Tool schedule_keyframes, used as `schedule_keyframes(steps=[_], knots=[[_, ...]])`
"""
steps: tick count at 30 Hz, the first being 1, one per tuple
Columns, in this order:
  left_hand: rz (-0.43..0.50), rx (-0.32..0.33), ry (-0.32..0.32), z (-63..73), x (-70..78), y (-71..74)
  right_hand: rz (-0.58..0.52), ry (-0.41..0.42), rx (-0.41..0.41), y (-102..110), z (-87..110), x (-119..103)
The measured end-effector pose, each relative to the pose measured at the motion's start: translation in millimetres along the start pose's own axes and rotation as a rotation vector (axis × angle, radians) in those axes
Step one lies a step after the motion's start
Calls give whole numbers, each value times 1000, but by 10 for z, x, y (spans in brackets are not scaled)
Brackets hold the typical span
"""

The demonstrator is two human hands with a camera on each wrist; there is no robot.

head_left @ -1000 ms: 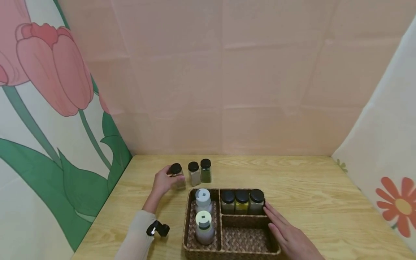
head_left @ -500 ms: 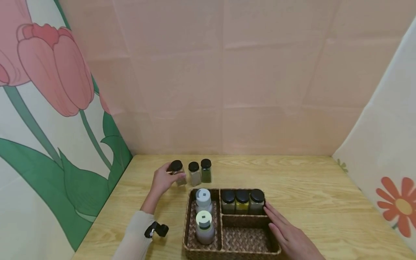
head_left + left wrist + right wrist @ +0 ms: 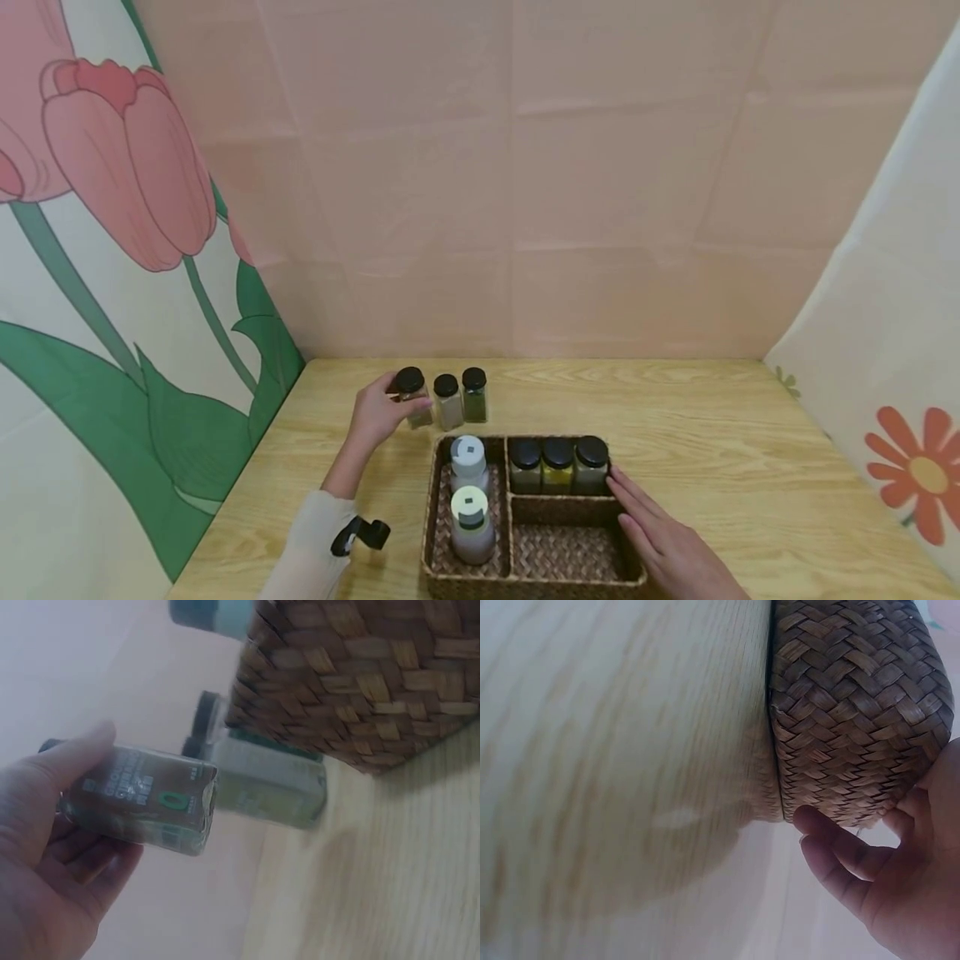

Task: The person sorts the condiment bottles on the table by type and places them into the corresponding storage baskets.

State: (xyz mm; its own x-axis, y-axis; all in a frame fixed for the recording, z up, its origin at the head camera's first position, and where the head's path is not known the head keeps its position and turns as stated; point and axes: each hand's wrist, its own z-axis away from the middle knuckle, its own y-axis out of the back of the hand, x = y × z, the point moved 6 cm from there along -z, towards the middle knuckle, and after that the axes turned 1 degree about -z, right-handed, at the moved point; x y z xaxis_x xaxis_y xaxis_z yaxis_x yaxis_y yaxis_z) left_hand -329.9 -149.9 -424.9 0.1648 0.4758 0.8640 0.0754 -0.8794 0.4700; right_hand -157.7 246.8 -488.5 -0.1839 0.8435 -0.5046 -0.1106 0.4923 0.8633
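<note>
My left hand pinches a square glass spice jar by its upper part, thumb on the near side and fingers behind. The jar has a black lid, brownish contents and a printed label with a green mark. In the left wrist view its base is off the table. Beside it stand two more black-lidded spice jars, one pale and one green. My right hand rests against the right side of a woven divided basket, its fingers fairly straight along the wall.
The basket's back right compartment holds three black-lidded jars. In the left compartment stand two bottles, one white-capped and one with a pale yellow cap. A pink cloth backdrop rises behind the wooden table.
My left hand has raised the spice jar a little and shifted it slightly right, closer to the two standing jars. The right hand and the basket have stayed in place.
</note>
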Motion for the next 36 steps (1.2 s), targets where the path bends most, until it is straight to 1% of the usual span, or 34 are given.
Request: schedule_keyframes(steps=[9,14,19,24,30,33,36], knots=[[5,24,-70,74,276,64,25,22,31,21,13,-28],[40,26,-96,122,446,84,24,18,22,21,15,-30],[58,23,-130,200,650,80,8,10,21,22,5,-22],[52,21,-154,268,806,49,-3,16,15,19,1,-9],[61,10,-201,345,951,3,10,25,25,27,-5,-9],[71,3,-207,385,1000,-20,10,25,20,25,-7,-3],[72,-15,-200,426,1042,-48,13,27,17,25,-9,-3]])
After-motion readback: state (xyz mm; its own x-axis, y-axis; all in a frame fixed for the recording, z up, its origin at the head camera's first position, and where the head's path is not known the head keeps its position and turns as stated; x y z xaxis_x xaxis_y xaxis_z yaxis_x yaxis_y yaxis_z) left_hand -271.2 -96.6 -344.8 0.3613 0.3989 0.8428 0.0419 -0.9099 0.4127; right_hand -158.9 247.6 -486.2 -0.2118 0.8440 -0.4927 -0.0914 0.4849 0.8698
